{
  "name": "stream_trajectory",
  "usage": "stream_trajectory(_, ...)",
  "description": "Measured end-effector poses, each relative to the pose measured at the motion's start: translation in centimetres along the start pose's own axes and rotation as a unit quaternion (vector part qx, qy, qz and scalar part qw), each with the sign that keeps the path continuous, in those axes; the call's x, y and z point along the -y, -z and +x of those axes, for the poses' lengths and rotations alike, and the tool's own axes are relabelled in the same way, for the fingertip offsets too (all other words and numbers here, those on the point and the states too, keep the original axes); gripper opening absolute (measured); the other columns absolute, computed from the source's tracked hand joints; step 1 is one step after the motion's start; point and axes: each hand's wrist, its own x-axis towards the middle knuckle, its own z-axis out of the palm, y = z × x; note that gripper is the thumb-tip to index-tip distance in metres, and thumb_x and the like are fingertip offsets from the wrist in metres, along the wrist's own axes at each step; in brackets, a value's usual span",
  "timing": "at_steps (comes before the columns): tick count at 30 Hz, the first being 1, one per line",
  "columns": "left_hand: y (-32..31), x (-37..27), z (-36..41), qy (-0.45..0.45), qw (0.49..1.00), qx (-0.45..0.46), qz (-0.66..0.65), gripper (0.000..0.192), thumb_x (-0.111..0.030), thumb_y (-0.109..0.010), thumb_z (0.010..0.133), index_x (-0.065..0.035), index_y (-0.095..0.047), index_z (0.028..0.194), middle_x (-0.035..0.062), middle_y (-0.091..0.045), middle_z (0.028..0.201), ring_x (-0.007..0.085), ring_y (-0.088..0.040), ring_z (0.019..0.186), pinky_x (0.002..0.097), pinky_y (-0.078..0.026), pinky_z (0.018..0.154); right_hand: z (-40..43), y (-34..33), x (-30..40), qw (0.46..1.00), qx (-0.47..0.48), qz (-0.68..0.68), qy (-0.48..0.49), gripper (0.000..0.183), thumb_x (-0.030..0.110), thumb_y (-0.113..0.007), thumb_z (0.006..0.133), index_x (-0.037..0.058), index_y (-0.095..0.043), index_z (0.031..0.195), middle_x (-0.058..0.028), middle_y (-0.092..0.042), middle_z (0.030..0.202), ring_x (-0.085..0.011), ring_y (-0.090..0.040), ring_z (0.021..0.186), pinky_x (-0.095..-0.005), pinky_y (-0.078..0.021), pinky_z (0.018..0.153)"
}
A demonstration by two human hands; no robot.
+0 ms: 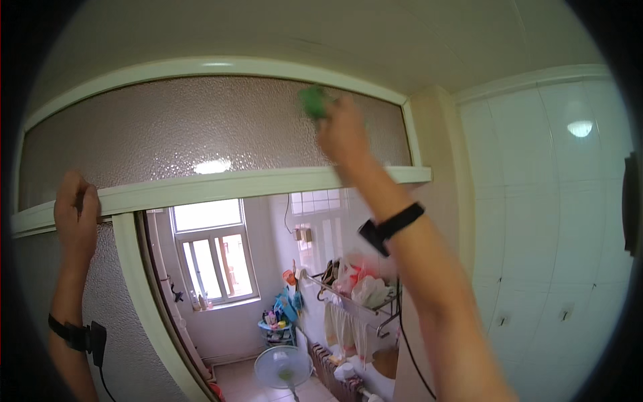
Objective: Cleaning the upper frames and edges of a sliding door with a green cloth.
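My right hand (344,128) is raised and shut on a green cloth (314,102), blurred, held against the upper right part of a textured glass transom panel (241,120). At the left, my left hand (78,206) grips the white door frame's crossbar (221,186) below the glass, its fingers curled over the bar's edge. Both forearms wear black straps with a small device. Below the crossbar, a sliding door panel of textured glass (110,301) stands at the left.
Through the opening are a window (216,251), a metal wall rack (346,296) with plastic bags and hanging towels, a blue basket (276,329) of bottles, and a fan (284,367) on the floor. White tiled wall (532,226) stands at right; the ceiling (321,30) is close overhead.
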Motion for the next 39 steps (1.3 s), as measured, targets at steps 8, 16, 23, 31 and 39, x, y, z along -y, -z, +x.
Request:
stream_trajectory(8, -2.1, -3.9, 1.4, -0.132, 0.987, -0.045, 0.074, 0.012, -0.002, -0.058, 0.089, 0.0001, -0.046, 0.085, 0.0101, -0.045, 0.081, 0.0211, -0.047, 0.078, 0.0362, -0.040, 0.074, 1.7, 1.6, -22.7, 0.916, 0.141, -0.218, -0.305, 0.047, 0.033, -0.057, 0.096, -0.0059, -0.075, 0.114, -0.0309, -0.070, 0.111, -0.0426, -0.061, 0.122, -0.0488, -0.0519, 0.099)
stream_trajectory(16, -1.0, -2.1, 0.7, -0.040, 0.999, -0.004, -0.004, 0.014, -0.003, -0.056, 0.088, -0.0010, -0.043, 0.082, 0.0091, -0.042, 0.080, 0.0199, -0.044, 0.077, 0.0346, -0.037, 0.073, 2.0, 1.2, -24.3, 0.953, 0.080, -0.134, -0.259, 0.040, 0.026, -0.053, 0.096, -0.0063, -0.076, 0.093, -0.0256, -0.075, 0.088, -0.0448, -0.073, 0.080, -0.0488, -0.0579, 0.073)
stream_trajectory(23, -1.7, -1.1, 0.6, -0.083, 0.994, -0.031, 0.058, 0.016, -0.004, -0.056, 0.087, -0.0027, -0.041, 0.082, 0.0076, -0.040, 0.081, 0.0182, -0.041, 0.076, 0.0335, -0.035, 0.071, 1.8, -0.4, -16.7, 0.948, -0.003, -0.135, -0.287, 0.038, 0.024, -0.056, 0.094, -0.0099, -0.071, 0.102, -0.0276, -0.074, 0.091, -0.0441, -0.074, 0.082, -0.0493, -0.0572, 0.072)
stream_trajectory(31, -3.0, -2.9, 1.5, -0.127, 0.989, -0.059, 0.044, 0.015, -0.005, -0.055, 0.086, -0.0021, -0.041, 0.082, 0.0079, -0.040, 0.081, 0.0190, -0.041, 0.076, 0.0347, -0.035, 0.071, 3.0, 3.3, -22.9, 0.931, 0.109, -0.028, -0.347, 0.044, 0.032, -0.056, 0.095, -0.0105, -0.068, 0.101, -0.0323, -0.071, 0.104, -0.0414, -0.072, 0.101, -0.0482, -0.0550, 0.087)
stream_trajectory(39, -0.9, -1.0, 0.5, -0.084, 0.995, -0.028, 0.051, 0.012, 0.000, -0.054, 0.086, -0.0019, -0.042, 0.083, 0.0068, -0.040, 0.081, 0.0161, -0.041, 0.075, 0.0331, -0.036, 0.071, 2.4, 1.9, -8.4, 0.985, 0.079, -0.066, -0.136, 0.039, 0.031, -0.059, 0.093, -0.0058, -0.069, 0.104, -0.0288, -0.071, 0.113, -0.0451, -0.069, 0.106, -0.0516, -0.0535, 0.094)
